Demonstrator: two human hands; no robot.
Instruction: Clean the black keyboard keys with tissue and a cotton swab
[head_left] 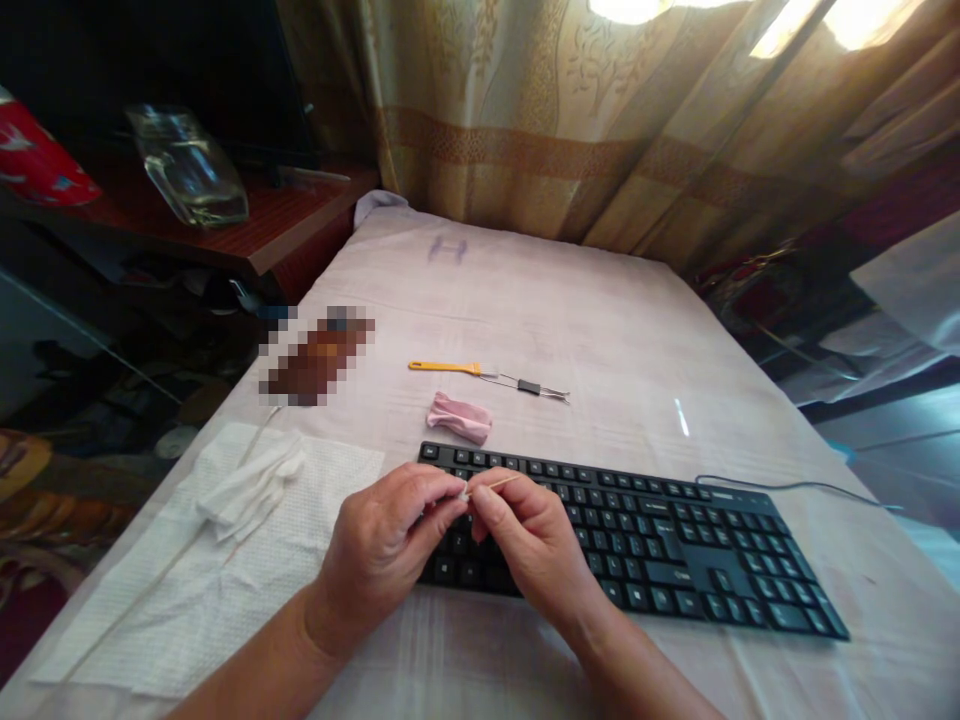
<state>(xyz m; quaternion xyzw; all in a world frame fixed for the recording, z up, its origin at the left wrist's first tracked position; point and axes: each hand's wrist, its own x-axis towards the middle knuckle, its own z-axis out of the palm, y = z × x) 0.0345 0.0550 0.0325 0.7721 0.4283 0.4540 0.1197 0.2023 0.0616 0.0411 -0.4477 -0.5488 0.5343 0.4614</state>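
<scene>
Above the left part of a black keyboard (pixel 679 545), my two hands meet at the fingertips. In a pinch between thumb and fingers, my right hand (pixel 529 525) holds a thin wooden stick (pixel 504 482). My left hand (pixel 394 520) is closed in a pinch at the stick's left end, where a small whitish bit shows between the fingertips. What that bit is, I cannot make out. Just behind the keyboard lies a crumpled pink cloth (pixel 459 417). Farther back is a small brush with a yellow handle (pixel 444 367), its bristle end close to a wire keycap puller (pixel 529 387).
White paper towels (pixel 172 590) lie on the left, a crumpled piece on top. Behind them is a pixelated brown item (pixel 311 365). The keyboard cable (pixel 787 486) runs right across the pale cloth. A glass jar (pixel 191 170) stands on a wooden desk (pixel 300 215); curtains (pixel 510 130) hang behind.
</scene>
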